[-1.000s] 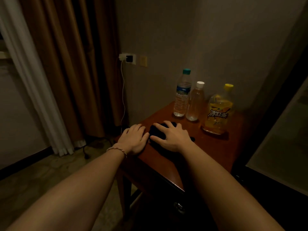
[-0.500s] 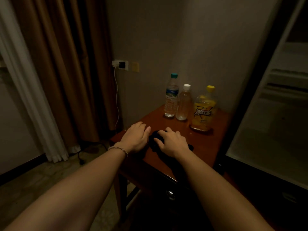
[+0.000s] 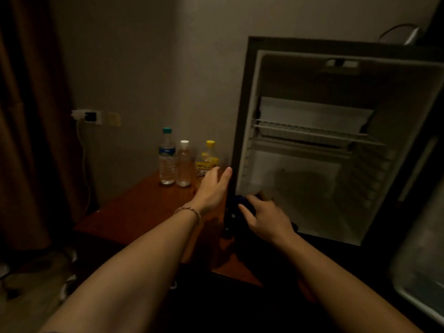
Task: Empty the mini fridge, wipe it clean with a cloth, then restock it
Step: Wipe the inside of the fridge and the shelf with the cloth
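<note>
Cloth (image 3: pixel 236 205) bunched in right hand (image 3: pixel 266 218), axis unclear.

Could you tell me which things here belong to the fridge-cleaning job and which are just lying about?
Part of the job:
mini fridge, open, no items seen inside
dark cloth, held by the right hand
three bottles on the wooden table
left hand, open beside the fridge edge

Just lying about:
wall charger and cable
curtain

three bottles (image 3: pixel 183 164), one fridge (image 3: pixel 312 140).
</note>
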